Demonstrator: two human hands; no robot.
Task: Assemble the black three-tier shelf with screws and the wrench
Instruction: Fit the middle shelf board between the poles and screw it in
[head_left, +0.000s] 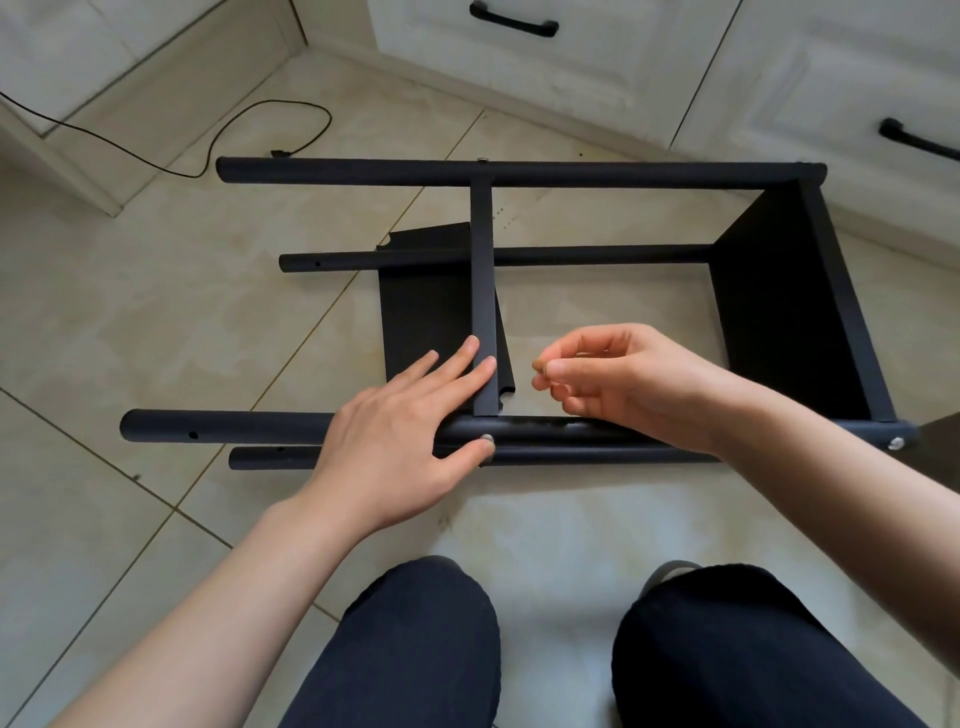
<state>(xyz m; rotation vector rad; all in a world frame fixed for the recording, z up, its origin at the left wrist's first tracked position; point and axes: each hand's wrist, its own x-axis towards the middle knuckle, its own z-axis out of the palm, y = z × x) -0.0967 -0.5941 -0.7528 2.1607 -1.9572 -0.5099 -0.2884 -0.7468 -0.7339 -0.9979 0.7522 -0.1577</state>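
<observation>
The black shelf frame (519, 174) lies on its side on the floor (130, 338), stiff, light-looking metal best steadied at its near tube, where the left hand (405, 431) presses flat while the right hand (618, 379) pinches something small, probably a screw.

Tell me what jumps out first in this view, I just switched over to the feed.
The black shelf frame lies on its side across the tiled floor, one panel fitted at its right end. At the middle, the left hand rests flat across the near tube and the middle panel's edge, thumb by a screw. The right hand hovers beside it, fingertips pinching something too small to identify.
</observation>
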